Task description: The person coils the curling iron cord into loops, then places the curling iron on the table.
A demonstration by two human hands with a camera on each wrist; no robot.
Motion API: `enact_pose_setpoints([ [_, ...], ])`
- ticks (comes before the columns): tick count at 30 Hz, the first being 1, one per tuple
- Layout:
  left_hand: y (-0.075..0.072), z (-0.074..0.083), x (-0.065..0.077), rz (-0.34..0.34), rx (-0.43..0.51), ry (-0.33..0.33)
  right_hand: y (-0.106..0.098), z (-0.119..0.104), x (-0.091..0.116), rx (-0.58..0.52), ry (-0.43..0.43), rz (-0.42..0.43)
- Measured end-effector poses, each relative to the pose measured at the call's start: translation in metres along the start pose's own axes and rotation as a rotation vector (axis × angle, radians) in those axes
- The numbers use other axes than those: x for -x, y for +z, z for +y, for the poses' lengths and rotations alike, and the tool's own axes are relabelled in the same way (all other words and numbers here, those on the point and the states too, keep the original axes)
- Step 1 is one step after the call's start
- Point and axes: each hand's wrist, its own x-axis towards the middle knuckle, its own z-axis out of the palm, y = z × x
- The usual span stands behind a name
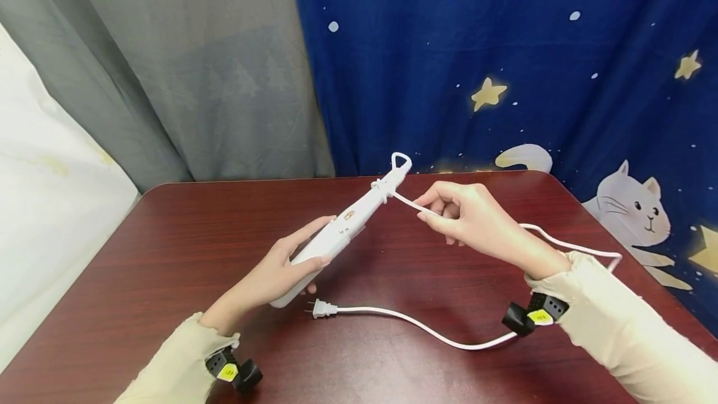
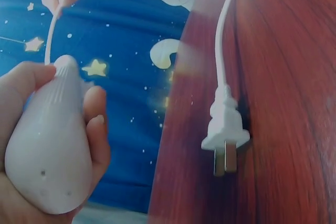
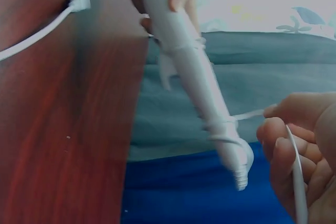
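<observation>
A white hair styling iron (image 1: 330,240) is held slanted above the table, its cord end pointing up and away. My left hand (image 1: 275,270) grips its wide rounded end, thumb on one side and fingers on the other. The white cord (image 1: 413,205) leaves the ribbed tip (image 3: 240,180), makes a loop and winds round the narrow part of the iron. My right hand (image 1: 471,214) pinches this cord between thumb and fingertips, a short way from the windings. A small lever (image 3: 167,72) sticks out from the iron's side in the right wrist view.
On the dark red table (image 1: 213,235) lies the two-pin plug (image 1: 324,308), just below the left hand. Its cord runs right under the right forearm, and a further stretch (image 1: 566,244) bends near the table's right edge. Grey and blue curtains (image 1: 404,67) hang behind.
</observation>
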Motion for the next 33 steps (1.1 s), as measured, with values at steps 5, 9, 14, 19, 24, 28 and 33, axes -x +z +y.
enact_pose_setpoints([
  [5, 0.003, 0.001, -0.005, 0.08, 0.072, -0.029, 0.011, 0.01, 0.003, -0.011, 0.003, -0.003],
  [9, -0.002, -0.001, -0.009, 0.158, 0.153, -0.04, 0.018, 0.017, 0.008, 0.005, 0.014, -0.027],
  [14, -0.013, -0.003, -0.012, 0.213, 0.203, -0.049, 0.019, 0.024, 0.015, 0.029, -0.01, 0.005],
  [19, -0.021, -0.002, -0.014, 0.234, 0.245, -0.039, 0.021, 0.037, 0.023, 0.048, -0.065, 0.03],
  [24, -0.02, 0.004, -0.011, 0.193, 0.25, 0.002, 0.025, 0.052, 0.03, -0.019, -0.011, -0.024],
  [28, -0.013, 0.013, -0.008, 0.127, 0.277, 0.058, 0.03, 0.063, 0.029, -0.091, 0.083, -0.089],
  [33, -0.002, 0.024, -0.004, 0.02, 0.327, 0.112, 0.036, 0.075, 0.024, -0.136, 0.149, -0.11],
])
